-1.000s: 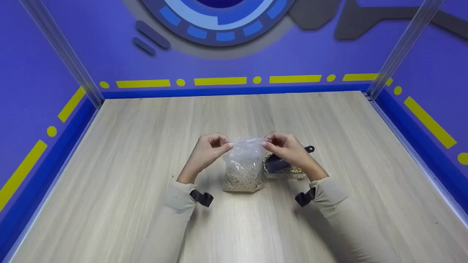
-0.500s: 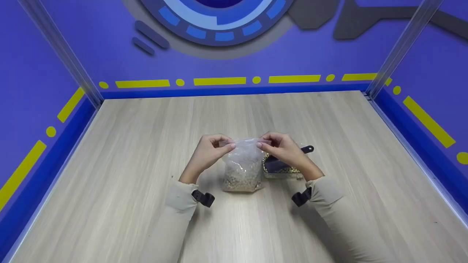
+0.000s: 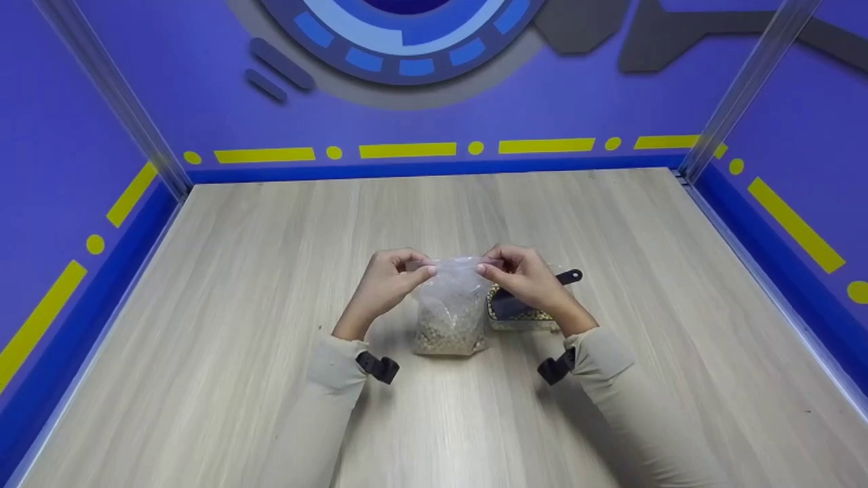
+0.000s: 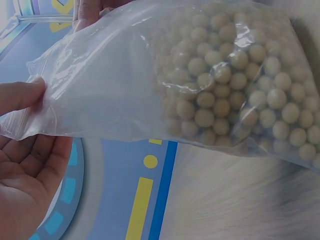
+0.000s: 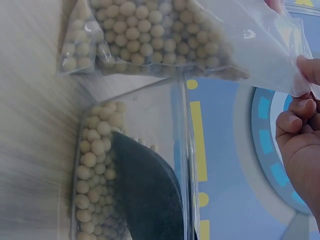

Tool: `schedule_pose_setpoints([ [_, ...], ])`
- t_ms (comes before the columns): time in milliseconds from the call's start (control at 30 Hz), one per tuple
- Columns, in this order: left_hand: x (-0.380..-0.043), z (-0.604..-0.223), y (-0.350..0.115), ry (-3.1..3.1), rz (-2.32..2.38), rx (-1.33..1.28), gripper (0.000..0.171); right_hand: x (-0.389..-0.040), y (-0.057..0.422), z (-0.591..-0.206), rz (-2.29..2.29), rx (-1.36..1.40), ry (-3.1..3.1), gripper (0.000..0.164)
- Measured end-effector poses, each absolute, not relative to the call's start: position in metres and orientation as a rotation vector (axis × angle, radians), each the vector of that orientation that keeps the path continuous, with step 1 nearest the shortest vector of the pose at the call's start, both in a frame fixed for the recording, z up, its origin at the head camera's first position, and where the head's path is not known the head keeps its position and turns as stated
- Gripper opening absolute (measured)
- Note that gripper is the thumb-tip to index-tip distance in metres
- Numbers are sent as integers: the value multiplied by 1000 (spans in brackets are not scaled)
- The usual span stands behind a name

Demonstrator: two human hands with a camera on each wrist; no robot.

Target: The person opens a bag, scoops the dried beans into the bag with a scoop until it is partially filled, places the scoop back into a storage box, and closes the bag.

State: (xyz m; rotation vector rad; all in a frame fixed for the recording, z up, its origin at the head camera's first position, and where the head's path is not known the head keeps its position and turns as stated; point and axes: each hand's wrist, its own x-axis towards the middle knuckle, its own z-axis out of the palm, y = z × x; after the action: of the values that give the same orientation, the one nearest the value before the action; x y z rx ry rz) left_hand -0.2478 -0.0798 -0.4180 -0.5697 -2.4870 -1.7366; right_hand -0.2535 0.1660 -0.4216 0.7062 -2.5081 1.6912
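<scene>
A clear zip bag [image 3: 450,305], its lower part filled with small round beige balls [image 4: 220,95], stands upright on the table. My left hand [image 3: 390,281] pinches the bag's top left corner between thumb and fingers. At the top right corner, my right hand [image 3: 525,274] pinches the zip edge in the same manner. The bag's top edge is drawn flat between both hands. Right beside the bag, partly under my right hand, sits a clear box [image 5: 187,150] of the same balls. A black scoop [image 5: 147,185] lies in the box, its handle pointing to the far right.
The wood-patterned table [image 3: 271,271] reaches back to a blue wall [image 3: 434,122] with yellow markings. Blue side panels stand left and right. Black wrist straps [image 3: 378,367] with small cameras sit over the beige sleeves.
Both hands have come slightly closer together at the bag's top, the right one shifting left. Between the last two head frames, little differs. Bag, box and scoop stay in place.
</scene>
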Motion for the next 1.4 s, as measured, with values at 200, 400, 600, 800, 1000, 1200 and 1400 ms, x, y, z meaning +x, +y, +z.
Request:
schedule_pose_setpoints([
  [200,-248,-418,-79,-2482,-1812,-557,13,-255,168,-423,1764,722,-2511,16],
  [400,-248,-417,-78,-2510,-1847,-520,16,-256,165,-422,1799,734,-2543,19],
  [600,-248,-418,-75,-2528,-1815,-520,17,-254,162,-421,1759,722,-2548,18],
  [800,-247,-418,-74,-2538,-1762,-546,16,-255,158,-423,1733,747,-2493,14],
  [1000,-247,-418,-75,-2524,-1752,-582,14,-246,151,-412,1724,745,-2475,12],
  [1200,-247,-418,-79,-2513,-1754,-589,15,-235,147,-393,1656,741,-2518,12],
  [1400,-247,-416,-86,-2522,-1701,-574,12,-237,151,-391,1642,768,-2550,13],
])
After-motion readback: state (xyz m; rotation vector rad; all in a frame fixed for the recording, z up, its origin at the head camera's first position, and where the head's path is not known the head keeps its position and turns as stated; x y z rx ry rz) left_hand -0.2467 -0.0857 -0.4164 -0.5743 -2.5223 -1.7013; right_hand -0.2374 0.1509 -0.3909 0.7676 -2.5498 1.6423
